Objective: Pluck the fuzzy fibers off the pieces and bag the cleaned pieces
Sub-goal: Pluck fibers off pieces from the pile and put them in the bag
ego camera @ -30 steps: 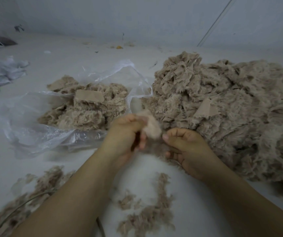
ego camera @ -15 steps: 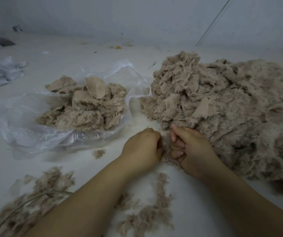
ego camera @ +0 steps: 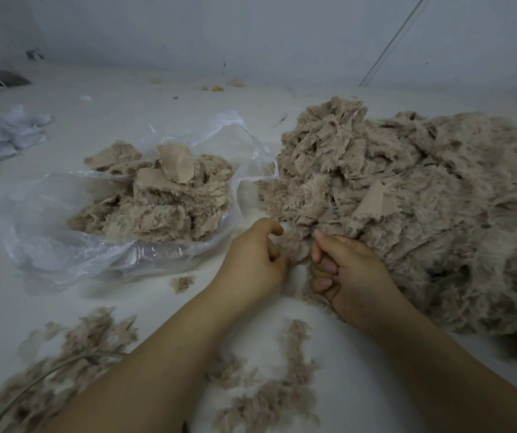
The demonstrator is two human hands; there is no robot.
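Observation:
A big heap of fuzzy tan pieces point(ego camera: 422, 198) fills the right side of the white surface. At its near left edge my left hand point(ego camera: 255, 264) and my right hand point(ego camera: 349, 279) face each other with curled fingers, both gripping one fuzzy piece point(ego camera: 298, 248) that lies between them. To the left lies an open clear plastic bag point(ego camera: 63, 245) with a smaller heap of cleaned pieces point(ego camera: 163, 207) on it; a smooth tan piece point(ego camera: 177, 162) rests on top.
Plucked loose fibres lie in a strip point(ego camera: 282, 385) between my forearms and in a clump point(ego camera: 73, 354) at lower left, where a thin cord point(ego camera: 63, 367) crosses. Pale cloth point(ego camera: 1, 135) is bunched at the far left. A wall closes the back.
The piece I held up a second ago now lies on top of the bagged heap. Both hands have moved forward to the big heap's edge and taken hold of another piece.

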